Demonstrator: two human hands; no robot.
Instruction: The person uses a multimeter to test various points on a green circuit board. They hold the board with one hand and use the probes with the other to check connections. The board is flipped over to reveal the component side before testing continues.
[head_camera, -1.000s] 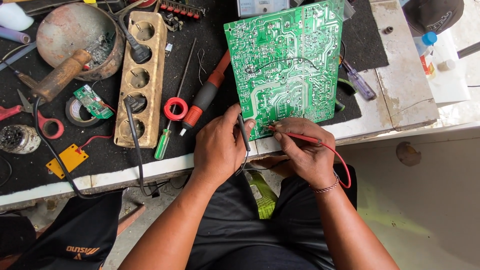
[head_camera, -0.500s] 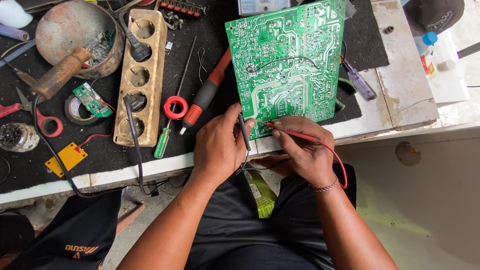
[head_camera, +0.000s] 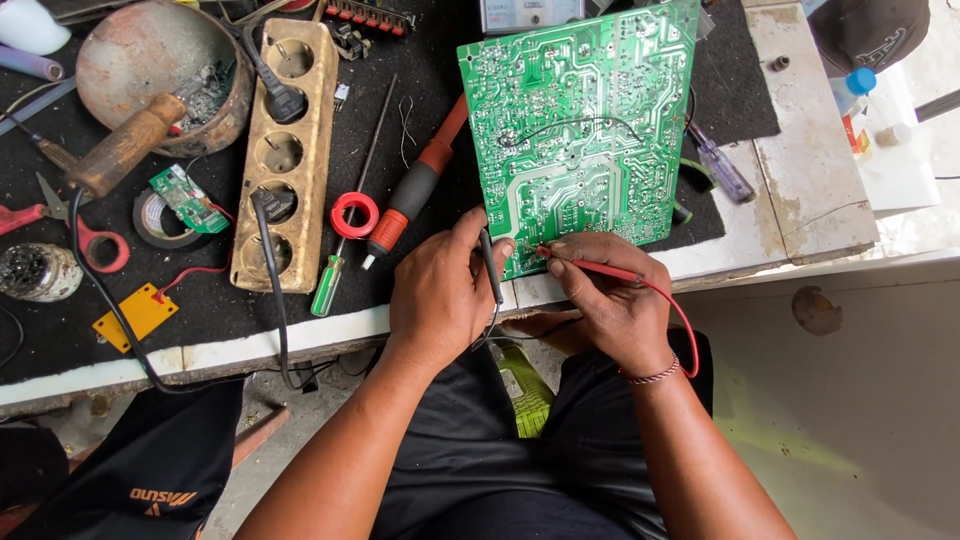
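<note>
Two hands are working at the near edge of the bench (head_camera: 820, 215), which is running from 9 to 3 o'clock across the view with a black mat (head_camera: 420, 60) lying over most of it. Largest on the mat, a green circuit board (head_camera: 585, 120) is lying solder side up at 12 to 1 o'clock, its lower edge touching both hands. At 10 o'clock a tan power strip (head_camera: 285, 150) is lying lengthwise with two black plugs seated in it. At 11 o'clock a rusty round bowl (head_camera: 150, 70) is holding scraps, and a wooden handle (head_camera: 125, 145) is leaning over its rim. Between strip and board, a red-and-black handled tool (head_camera: 415, 195) is lying tilted, just beside a red tape ring (head_camera: 355, 215) and a green screwdriver (head_camera: 327, 285). At 9 o'clock a yellow square tag (head_camera: 135, 315) is lying flat beside a small green board (head_camera: 180, 198).

The left hand (head_camera: 435, 295) is pinching a black probe (head_camera: 490, 265) between thumb and forefinger, tip pointing at the board's lower edge. The right hand (head_camera: 615, 300) is gripping a red probe (head_camera: 590, 268) like a pen, its tip touching the board at the lower left corner, red lead looping past the wrist. A blue-capped bottle (head_camera: 858, 85) is standing at 2 o'clock.
</note>
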